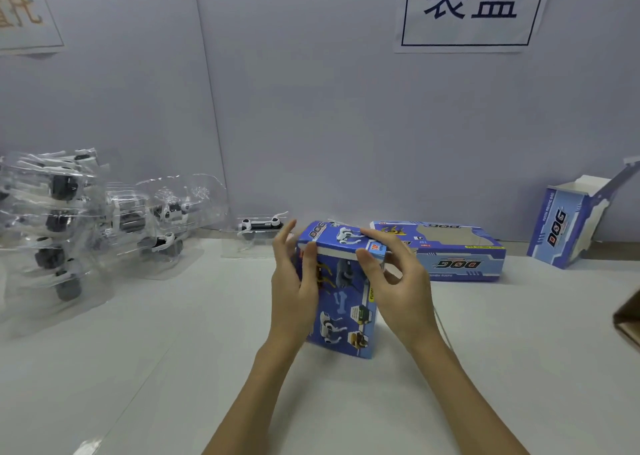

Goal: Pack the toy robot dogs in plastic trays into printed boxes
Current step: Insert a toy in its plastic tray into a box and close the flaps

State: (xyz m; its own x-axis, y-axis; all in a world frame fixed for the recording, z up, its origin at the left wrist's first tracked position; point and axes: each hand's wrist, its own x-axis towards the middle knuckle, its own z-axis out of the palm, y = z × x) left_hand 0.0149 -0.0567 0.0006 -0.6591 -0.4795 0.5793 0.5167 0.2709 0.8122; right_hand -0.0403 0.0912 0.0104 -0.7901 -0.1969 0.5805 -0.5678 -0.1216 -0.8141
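Observation:
A blue printed box point(346, 302) stands on end on the white table point(173, 350), its top flap folded down. My left hand point(294, 281) holds the box's left side, thumb on the upper front edge, fingers spread. My right hand point(394, 281) grips the top right corner, with the thumb on the flap's front edge and fingers over the top. A toy robot dog in a clear tray point(259, 227) lies just behind the box. Several more trayed dogs point(69, 219) are piled at the left.
A closed printed box point(457, 253) lies flat behind my right hand. An open box point(568, 226) stands at the far right with its flap up. A brown cardboard edge point(628, 319) pokes in at the right. A wall with a paper sign point(471, 7) is close behind.

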